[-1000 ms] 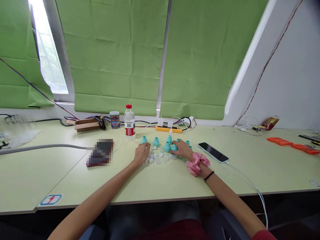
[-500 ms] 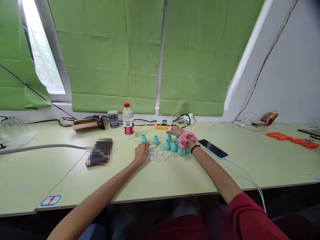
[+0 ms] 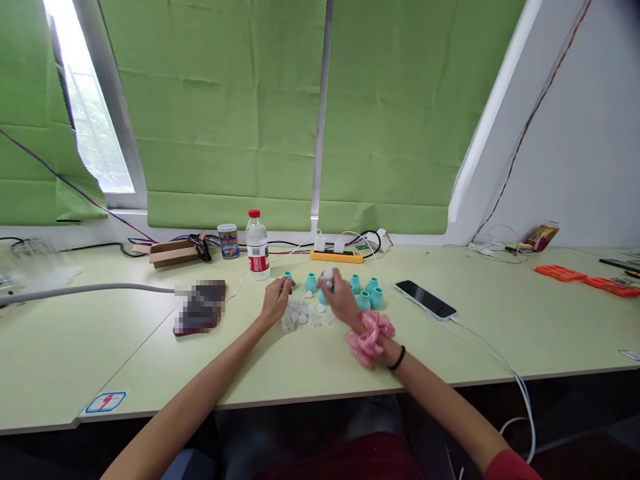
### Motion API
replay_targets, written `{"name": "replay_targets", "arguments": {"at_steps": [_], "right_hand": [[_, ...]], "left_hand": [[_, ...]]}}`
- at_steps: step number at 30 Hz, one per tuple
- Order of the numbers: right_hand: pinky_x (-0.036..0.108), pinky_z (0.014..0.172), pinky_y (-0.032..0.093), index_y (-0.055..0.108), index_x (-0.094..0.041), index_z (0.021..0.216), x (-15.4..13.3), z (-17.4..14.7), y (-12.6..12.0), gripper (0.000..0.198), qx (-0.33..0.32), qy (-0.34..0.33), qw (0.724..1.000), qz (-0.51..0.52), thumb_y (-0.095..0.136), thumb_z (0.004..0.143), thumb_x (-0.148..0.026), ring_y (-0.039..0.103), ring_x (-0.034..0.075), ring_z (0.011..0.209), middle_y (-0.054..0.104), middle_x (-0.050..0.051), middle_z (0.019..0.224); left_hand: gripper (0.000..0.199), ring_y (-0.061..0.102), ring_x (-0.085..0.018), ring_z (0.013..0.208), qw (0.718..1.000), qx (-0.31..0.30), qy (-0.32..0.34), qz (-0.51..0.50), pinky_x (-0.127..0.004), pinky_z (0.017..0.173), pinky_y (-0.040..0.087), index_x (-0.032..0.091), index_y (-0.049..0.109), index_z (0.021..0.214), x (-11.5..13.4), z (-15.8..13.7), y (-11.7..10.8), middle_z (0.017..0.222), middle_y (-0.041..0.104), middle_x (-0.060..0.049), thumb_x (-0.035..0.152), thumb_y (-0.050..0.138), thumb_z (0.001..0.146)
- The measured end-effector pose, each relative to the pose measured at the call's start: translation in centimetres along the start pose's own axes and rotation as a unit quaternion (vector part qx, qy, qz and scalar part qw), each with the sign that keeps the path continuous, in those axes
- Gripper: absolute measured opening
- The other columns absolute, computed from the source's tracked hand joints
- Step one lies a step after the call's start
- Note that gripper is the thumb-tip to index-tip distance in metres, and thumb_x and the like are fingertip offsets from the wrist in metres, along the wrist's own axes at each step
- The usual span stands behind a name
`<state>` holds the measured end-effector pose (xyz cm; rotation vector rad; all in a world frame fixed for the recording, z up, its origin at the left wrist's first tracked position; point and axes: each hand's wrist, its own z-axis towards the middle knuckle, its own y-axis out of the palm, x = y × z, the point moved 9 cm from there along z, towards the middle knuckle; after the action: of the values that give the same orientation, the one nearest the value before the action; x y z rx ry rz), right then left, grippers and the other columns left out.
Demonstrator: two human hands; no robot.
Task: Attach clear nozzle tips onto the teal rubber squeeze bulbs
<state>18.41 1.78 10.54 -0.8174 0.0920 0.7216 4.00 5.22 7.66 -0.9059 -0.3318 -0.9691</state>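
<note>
I have the right hand (image 3: 342,301) with its fingers closed around a small white piece (image 3: 328,273), blurred, held up just over the table (image 3: 280,370). My left hand (image 3: 275,301) is half curled, fingertips at the nearest teal pot (image 3: 289,275), though I can't tell whether it grips it; loose translucent pieces (image 3: 303,319) lie between the hands, and more teal pots (image 3: 365,301) stand near the right one.

On the table (image 3: 300,373) at eight o'clock, a sticker (image 3: 106,402) bears what looks like a red arrow; lettering on can (image 3: 229,241) and bottle (image 3: 258,245) is unreadable.
</note>
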Motion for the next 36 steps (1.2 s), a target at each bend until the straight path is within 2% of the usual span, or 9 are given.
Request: {"name": "replay_targets", "arguments": {"at_steps": [3, 8, 11, 16, 19, 23, 27, 30, 36], "right_hand": [[0.033, 0.067, 0.035, 0.055, -0.018, 0.091, -1.8, -1.9, 2.4, 0.027, -0.050, -0.055, 0.996, -0.041, 0.042, 0.079, -0.039, 0.054, 0.020, 0.066, 0.060, 0.007, 0.068], [0.034, 0.070, 0.033, 0.061, -0.018, 0.072, -1.2, -2.2, 4.0, 0.021, -0.103, -0.087, 0.983, -0.126, 0.050, 0.073, -0.036, 0.054, 0.022, 0.071, 0.061, 0.007, 0.067], [0.034, 0.070, 0.033, 0.061, -0.019, 0.067, -0.5, -2.3, 3.7, 0.019, -0.080, -0.070, 0.987, -0.117, 0.052, 0.071, -0.035, 0.054, 0.022, 0.071, 0.062, 0.007, 0.067], [0.032, 0.067, 0.035, 0.061, -0.019, 0.066, -0.3, -2.6, 3.4, 0.025, -0.044, -0.053, 0.995, -0.068, 0.049, 0.073, -0.040, 0.055, 0.020, 0.067, 0.063, 0.006, 0.068], [0.030, 0.069, 0.036, 0.062, -0.017, 0.071, -0.4, -2.4, 2.9, 0.029, -0.017, -0.060, 0.997, -0.044, 0.048, 0.075, -0.042, 0.055, 0.019, 0.068, 0.063, 0.006, 0.069], [0.026, 0.068, 0.038, 0.057, -0.015, 0.098, -0.1, -2.0, 1.9, 0.036, 0.010, -0.044, 0.999, -0.009, 0.042, 0.080, -0.044, 0.055, 0.016, 0.072, 0.063, 0.006, 0.078], [0.024, 0.071, 0.038, 0.052, -0.018, 0.106, -0.3, -1.9, 1.9, 0.033, -0.003, -0.037, 0.999, -0.023, 0.039, 0.083, -0.037, 0.054, 0.016, 0.080, 0.060, 0.006, 0.086], [0.025, 0.071, 0.038, 0.053, -0.019, 0.102, 0.0, -1.9, 2.0, 0.027, -0.011, -0.004, 0.998, -0.067, 0.042, 0.081, -0.030, 0.053, 0.018, 0.084, 0.059, 0.007, 0.089], [0.026, 0.061, 0.038, 0.042, -0.016, 0.100, 0.8, -2.3, 2.0, 0.034, -0.031, 0.060, 0.993, -0.101, 0.049, 0.068, -0.026, 0.055, 0.018, 0.068, 0.058, 0.003, 0.077]], "left_hand": [[0.047, 0.047, -0.012, 0.055, 0.998, -0.036, 0.035, -0.025, -0.024, 0.058, 0.038, 0.015, 0.053, 0.064, 0.8, -0.3, 0.4, 0.054, 0.049, -0.002, 0.039, 0.018, 0.083], [0.049, 0.035, -0.009, 0.046, 0.992, -0.099, 0.066, 0.028, -0.022, 0.049, 0.031, 0.016, 0.039, 0.044, 2.3, -0.8, 2.0, 0.044, 0.038, 0.001, 0.048, 0.026, 0.080], [0.051, 0.027, -0.007, 0.040, 0.991, -0.128, 0.029, 0.005, -0.022, 0.043, 0.024, 0.015, 0.032, 0.040, 2.0, -0.9, 3.1, 0.039, 0.030, 0.003, 0.049, 0.031, 0.078], [0.052, 0.023, -0.005, 0.035, 0.958, -0.200, -0.096, -0.179, -0.022, 0.039, 0.022, 0.017, 0.030, 0.039, -0.1, -0.9, 4.9, 0.035, 0.026, 0.005, 0.052, 0.031, 0.077], [0.051, 0.027, -0.007, 0.035, 0.956, -0.164, -0.125, -0.210, -0.023, 0.040, 0.027, 0.019, 0.029, 0.042, -0.9, -0.3, 3.9, 0.037, 0.029, 0.005, 0.052, 0.022, 0.080], [0.046, 0.043, -0.013, 0.053, 0.997, -0.080, -0.013, -0.001, -0.027, 0.055, 0.036, 0.017, 0.045, 0.051, -0.3, 0.4, 1.7, 0.051, 0.046, -0.001, 0.049, 0.030, 0.080], [0.029, 0.045, -0.018, 0.076, 0.979, -0.087, 0.094, 0.158, -0.032, 0.073, 0.036, 0.018, 0.056, 0.080, 0.4, -0.1, 2.6, 0.076, 0.054, -0.005, 0.041, 0.039, 0.080], [0.026, 0.044, -0.019, 0.084, 0.979, -0.055, 0.127, 0.150, -0.033, 0.077, 0.037, 0.017, 0.054, 0.094, 1.3, -0.3, 1.9, 0.087, 0.053, -0.007, 0.033, 0.036, 0.083], [0.022, 0.049, -0.017, 0.078, 0.973, -0.006, 0.227, 0.047, -0.031, 0.072, 0.041, 0.016, 0.057, 0.091, 5.7, -1.7, 0.6, 0.078, 0.057, -0.006, 0.031, 0.048, 0.077]]}}
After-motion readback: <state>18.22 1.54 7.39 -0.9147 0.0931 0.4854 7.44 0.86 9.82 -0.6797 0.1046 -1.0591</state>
